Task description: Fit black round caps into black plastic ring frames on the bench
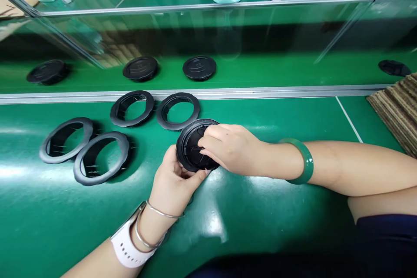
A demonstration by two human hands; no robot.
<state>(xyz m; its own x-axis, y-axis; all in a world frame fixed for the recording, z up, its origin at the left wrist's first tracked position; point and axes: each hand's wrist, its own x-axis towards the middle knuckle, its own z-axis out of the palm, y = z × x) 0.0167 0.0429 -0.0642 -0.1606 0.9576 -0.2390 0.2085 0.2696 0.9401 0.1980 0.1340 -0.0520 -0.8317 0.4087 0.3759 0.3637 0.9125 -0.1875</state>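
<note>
Head view shows both hands closed on one black round cover (194, 147), which is tilted up just above the green surface (260, 217). Left hand (172, 184) grips the cover at its 6 o'clock edge, thumb on the rim. Right hand (230, 147) comes from 3 o'clock and its fingertips (203, 141) press on the face of the cover. At 11 o'clock of the cover, just beside it, lies an open black ring (178, 110), with a second ring (132, 107) at its 9 o'clock. Two more rings (101, 157) (67, 140) lie at 9 o'clock, overlapping. All four rings hold nothing inside. Beyond a metal rail (260, 92), at 12 o'clock, closed covers (199, 67) (140, 68) (47, 71) rest on a green belt.
</note>
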